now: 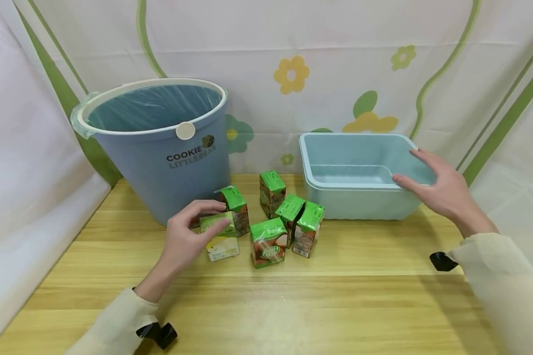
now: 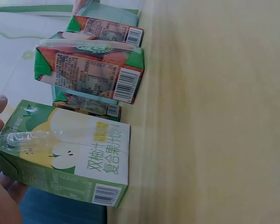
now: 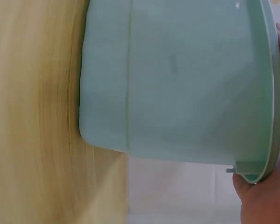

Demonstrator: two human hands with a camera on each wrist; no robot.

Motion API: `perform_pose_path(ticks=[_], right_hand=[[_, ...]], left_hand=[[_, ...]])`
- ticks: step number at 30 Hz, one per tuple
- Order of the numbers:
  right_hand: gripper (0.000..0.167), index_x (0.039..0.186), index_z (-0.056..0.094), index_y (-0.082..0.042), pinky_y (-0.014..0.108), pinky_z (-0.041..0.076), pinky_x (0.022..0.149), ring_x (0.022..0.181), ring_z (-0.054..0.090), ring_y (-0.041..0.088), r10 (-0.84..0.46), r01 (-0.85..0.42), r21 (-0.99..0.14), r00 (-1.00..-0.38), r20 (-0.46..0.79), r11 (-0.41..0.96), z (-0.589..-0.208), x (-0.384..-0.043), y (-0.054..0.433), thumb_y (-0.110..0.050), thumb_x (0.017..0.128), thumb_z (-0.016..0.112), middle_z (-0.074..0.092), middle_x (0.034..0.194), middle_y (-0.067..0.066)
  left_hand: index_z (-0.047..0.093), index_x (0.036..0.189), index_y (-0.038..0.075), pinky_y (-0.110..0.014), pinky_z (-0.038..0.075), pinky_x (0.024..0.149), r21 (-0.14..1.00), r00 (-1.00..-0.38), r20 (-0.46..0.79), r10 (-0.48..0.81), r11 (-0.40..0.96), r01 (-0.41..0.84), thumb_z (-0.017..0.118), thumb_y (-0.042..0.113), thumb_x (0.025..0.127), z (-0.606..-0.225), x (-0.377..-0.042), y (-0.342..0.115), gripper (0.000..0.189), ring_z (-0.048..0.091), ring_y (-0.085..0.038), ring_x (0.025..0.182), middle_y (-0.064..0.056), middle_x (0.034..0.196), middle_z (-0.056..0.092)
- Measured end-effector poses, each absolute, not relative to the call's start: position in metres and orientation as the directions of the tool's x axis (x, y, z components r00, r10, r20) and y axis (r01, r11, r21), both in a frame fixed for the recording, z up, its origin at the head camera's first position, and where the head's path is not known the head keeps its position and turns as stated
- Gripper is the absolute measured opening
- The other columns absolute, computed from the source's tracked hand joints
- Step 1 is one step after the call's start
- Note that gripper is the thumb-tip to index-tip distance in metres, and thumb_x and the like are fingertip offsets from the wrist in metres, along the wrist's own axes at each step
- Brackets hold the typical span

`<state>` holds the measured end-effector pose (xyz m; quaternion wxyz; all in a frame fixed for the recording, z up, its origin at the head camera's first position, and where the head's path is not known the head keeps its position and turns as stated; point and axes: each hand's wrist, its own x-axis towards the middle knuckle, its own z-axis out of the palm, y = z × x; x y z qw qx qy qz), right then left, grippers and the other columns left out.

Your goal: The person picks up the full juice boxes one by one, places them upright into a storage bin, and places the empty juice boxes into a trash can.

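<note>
My left hand (image 1: 188, 234) is spread over the top of a green-and-white juice box (image 1: 223, 248), thumb on the near side and fingers toward the back. In the left wrist view this juice box (image 2: 84, 154) shows pear pictures and stands on the table with fingers (image 2: 16, 189) partly hidden behind it. At the right, my right hand (image 1: 446, 192) holds the rim of a light-blue plastic bin (image 1: 360, 203). From the right wrist, a fingertip (image 3: 242, 185) shows curled under the rim at the corner of the bin (image 3: 177, 84).
Several red juice boxes with green tops stand close by: one juice box (image 1: 268, 244) in front, another (image 1: 273, 190) behind. A tall blue trash can (image 1: 182, 172) with a plastic liner stands at back left. Behind the wooden table (image 1: 293, 305) hangs a flowered curtain (image 1: 337, 74).
</note>
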<state>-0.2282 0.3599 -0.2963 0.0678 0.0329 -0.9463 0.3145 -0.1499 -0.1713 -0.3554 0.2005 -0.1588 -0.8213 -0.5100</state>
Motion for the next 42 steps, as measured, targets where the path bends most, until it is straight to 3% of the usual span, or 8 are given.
perform_pose_path(ticks=[6, 12, 16, 23, 32, 37, 41, 42], right_hand=[[0.093, 0.171, 0.017, -0.035, 0.080, 0.009, 0.124, 0.167, -0.003, 0.040, 0.047, -0.040, -0.681, -0.993, 0.110, 0.732, -0.305, -0.227, 0.370, -0.062, 0.097, 0.068, 0.002, 0.180, -0.014], [0.091, 0.171, 0.019, -0.034, 0.077, 0.009, 0.126, 0.167, -0.001, 0.039, 0.083, -0.030, -0.728, -0.989, 0.119, 0.685, -0.313, -0.227, 0.374, -0.056, 0.099, 0.070, 0.005, 0.177, -0.024], [0.087, 0.170, 0.023, -0.036, 0.070, 0.010, 0.130, 0.167, 0.003, 0.037, 0.114, -0.040, -0.768, -0.983, 0.146, 0.640, -0.320, -0.225, 0.372, -0.052, 0.099, 0.071, 0.008, 0.176, -0.027], [0.080, 0.168, 0.028, -0.039, 0.050, 0.019, 0.135, 0.167, 0.010, 0.031, 0.157, -0.055, -0.807, -0.971, 0.180, 0.588, -0.331, -0.224, 0.371, -0.046, 0.101, 0.071, 0.012, 0.176, -0.027], [0.078, 0.169, 0.029, -0.032, 0.057, 0.009, 0.135, 0.168, 0.002, 0.020, 0.143, -0.087, -0.811, -0.968, 0.205, 0.579, -0.333, -0.222, 0.373, -0.044, 0.102, 0.069, 0.016, 0.174, -0.030], [0.079, 0.169, 0.029, -0.028, 0.058, 0.007, 0.135, 0.168, 0.001, 0.015, 0.141, -0.085, -0.812, -0.969, 0.202, 0.577, -0.332, -0.221, 0.373, -0.044, 0.103, 0.069, 0.017, 0.174, -0.029], [0.079, 0.169, 0.028, -0.029, 0.048, 0.015, 0.135, 0.168, 0.002, 0.015, 0.142, -0.072, -0.801, -0.971, 0.192, 0.594, -0.331, -0.220, 0.374, -0.046, 0.103, 0.068, 0.017, 0.174, -0.029], [0.079, 0.169, 0.028, -0.030, 0.037, 0.020, 0.134, 0.168, 0.003, 0.014, 0.142, -0.068, -0.797, -0.972, 0.189, 0.600, -0.331, -0.220, 0.374, -0.046, 0.103, 0.068, 0.017, 0.174, -0.029]], left_hand=[[0.079, 0.115, 0.021, -0.018, 0.048, 0.074, 0.792, -0.881, 0.471, 0.052, 0.414, 0.448, 0.085, 0.014, 0.091, -0.361, -0.145, -0.174, 0.025, 0.066, -0.001, 0.104, 0.003, 0.119, 0.077], [0.080, 0.112, 0.019, -0.019, 0.048, 0.074, 0.828, -0.903, 0.428, 0.042, 0.382, 0.410, 0.085, 0.012, 0.091, -0.366, -0.143, -0.178, 0.023, 0.064, -0.002, 0.100, 0.000, 0.123, 0.077], [0.080, 0.116, 0.020, -0.017, 0.051, 0.081, 0.834, -0.914, 0.402, 0.061, 0.389, 0.392, 0.085, 0.014, 0.092, -0.367, -0.143, -0.183, 0.025, 0.061, -0.004, 0.096, 0.000, 0.125, 0.077], [0.079, 0.120, 0.014, -0.018, 0.059, 0.092, 0.852, -0.921, 0.382, 0.082, 0.356, 0.385, 0.084, 0.011, 0.092, -0.369, -0.140, -0.194, 0.029, 0.072, -0.001, 0.106, -0.004, 0.123, 0.077], [0.076, 0.122, 0.003, -0.022, 0.062, 0.091, 0.865, -0.913, 0.379, 0.153, 0.292, 0.408, 0.083, 0.002, 0.090, -0.368, -0.142, -0.205, 0.032, 0.072, -0.003, 0.107, 0.008, 0.121, 0.077], [0.076, 0.123, 0.006, -0.022, 0.063, 0.089, 0.868, -0.914, 0.368, 0.171, 0.289, 0.404, 0.083, 0.002, 0.089, -0.367, -0.143, -0.209, 0.034, 0.071, -0.002, 0.109, 0.012, 0.120, 0.076], [0.078, 0.121, 0.005, -0.023, 0.063, 0.087, 0.865, -0.911, 0.380, 0.157, 0.287, 0.411, 0.085, 0.001, 0.088, -0.367, -0.143, -0.208, 0.034, 0.073, -0.003, 0.107, 0.009, 0.119, 0.077], [0.078, 0.120, 0.005, -0.023, 0.064, 0.087, 0.863, -0.909, 0.389, 0.151, 0.285, 0.417, 0.085, 0.000, 0.087, -0.368, -0.143, -0.208, 0.034, 0.073, -0.003, 0.107, 0.007, 0.119, 0.078]])
